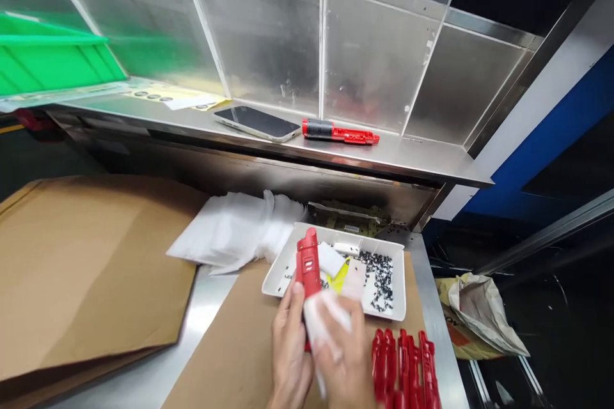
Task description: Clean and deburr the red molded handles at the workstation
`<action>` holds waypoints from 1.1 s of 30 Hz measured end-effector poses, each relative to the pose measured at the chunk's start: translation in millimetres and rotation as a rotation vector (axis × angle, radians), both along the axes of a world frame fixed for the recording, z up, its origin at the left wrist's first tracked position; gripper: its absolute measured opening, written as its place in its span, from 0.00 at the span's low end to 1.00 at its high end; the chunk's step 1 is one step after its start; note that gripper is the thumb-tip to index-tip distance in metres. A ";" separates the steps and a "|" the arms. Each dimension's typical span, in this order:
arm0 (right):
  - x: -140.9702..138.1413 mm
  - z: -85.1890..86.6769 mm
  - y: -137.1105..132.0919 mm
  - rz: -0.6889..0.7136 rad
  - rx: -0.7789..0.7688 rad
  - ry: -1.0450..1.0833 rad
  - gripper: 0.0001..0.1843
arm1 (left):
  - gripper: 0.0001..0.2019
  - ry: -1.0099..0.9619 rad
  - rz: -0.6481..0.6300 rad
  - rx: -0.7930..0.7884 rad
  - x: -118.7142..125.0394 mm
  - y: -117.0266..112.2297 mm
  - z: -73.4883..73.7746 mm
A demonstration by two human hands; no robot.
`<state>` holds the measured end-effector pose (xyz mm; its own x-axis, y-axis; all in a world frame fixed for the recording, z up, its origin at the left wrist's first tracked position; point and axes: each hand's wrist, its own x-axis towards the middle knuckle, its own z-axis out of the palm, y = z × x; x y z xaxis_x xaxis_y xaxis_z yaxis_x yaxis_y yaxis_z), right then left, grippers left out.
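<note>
Two hands low in the frame, just right of centre, working on one red plastic tool body [307,263]. Left hand [289,351] closed around the lower end of that red piece, thumb up along its side, holding it upright with its tip over the near rim of the white tray [399,297]. Right hand [344,353] pinching a small clear plastic bag [320,321], fingers curled on it, bag pressed against the base of the red piece. Inside the tray, toward its right half: a scatter of small black screws [380,271], plus a yellow slip [341,276] and white bits beside them. Lower right, just beside the right hand: a row of more red tool bodies [407,367] lying side by side on brown cardboard [230,345]. Left of the tray, a loose heap of clear bags [240,230]. Large cardboard sheet [81,262] across the left of the frame. Upper centre, on the steel shelf [422,160]: a smartphone [256,123] lying face up, and just right of it another red tool with a black collar [339,133]. Green bin [48,57] at upper left. Crumpled paper sack [482,313] at the right edge, below the table.
</note>
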<state>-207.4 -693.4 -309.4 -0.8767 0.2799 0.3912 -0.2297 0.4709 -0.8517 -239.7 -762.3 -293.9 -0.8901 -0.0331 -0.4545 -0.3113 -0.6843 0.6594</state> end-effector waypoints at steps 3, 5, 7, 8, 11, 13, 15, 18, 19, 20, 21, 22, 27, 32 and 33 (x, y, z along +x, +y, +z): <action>-4.0 4.5 4.5 -0.097 0.017 0.035 0.19 | 0.19 -0.068 -0.050 0.055 0.4 -0.2 -1.5; -7.2 8.3 8.7 -0.132 0.015 0.005 0.20 | 0.12 -0.108 -0.075 0.093 -0.4 0.2 -2.3; -4.5 7.9 10.2 -0.111 0.009 0.013 0.21 | 0.12 -0.147 -0.083 0.113 -2.7 -0.8 -2.1; -1.3 6.0 9.9 -0.084 0.014 0.037 0.20 | 0.12 -0.162 -0.083 0.119 -4.1 -1.7 -1.5; 5.0 -0.8 10.9 -0.034 0.005 0.031 0.20 | 0.12 -0.178 -0.108 0.155 -6.2 -2.5 1.2; 0.5 -1.6 15.5 -0.046 -0.023 -0.032 0.20 | 0.13 -0.166 -0.129 0.183 -5.5 0.3 2.6; -8.0 0.5 21.2 -0.030 -0.054 -0.064 0.20 | 0.14 -0.160 -0.126 0.187 -4.7 4.3 3.0; -16.0 3.3 27.8 0.031 -0.118 -0.065 0.20 | 0.14 -0.164 -0.108 0.161 -6.1 7.8 2.4; -15.8 3.4 29.2 0.047 -0.127 -0.063 0.20 | 0.14 -0.160 -0.109 0.155 -7.4 7.9 2.1; -13.8 2.9 30.3 0.057 -0.120 -0.059 0.19 | 0.14 -0.154 -0.110 0.149 -9.0 7.5 1.8; -10.1 1.9 30.8 0.062 -0.100 -0.052 0.19 | 0.13 -0.145 -0.112 0.144 -10.7 6.7 1.6; -4.7 0.3 30.7 0.060 -0.074 -0.048 0.19 | 0.13 -0.138 -0.114 0.139 -12.4 5.6 1.6; 27.7 -8.3 22.8 0.032 0.044 -0.015 0.20 | 0.18 -0.109 -0.105 0.102 -13.1 3.2 2.0; 10.9 3.8 22.4 -0.088 0.042 -0.005 0.19 | 0.23 -0.071 -0.063 0.051 -2.6 9.3 0.2; 7.3 5.9 22.4 -0.094 0.033 -0.014 0.19 | 0.20 -0.079 -0.057 0.044 -1.5 9.4 -0.3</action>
<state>-200.1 -671.0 -303.5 -0.8527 0.3482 0.3894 -0.1712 0.5180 -0.8381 -241.2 -752.9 -294.2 -0.8514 0.0384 -0.5231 -0.4005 -0.6916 0.6011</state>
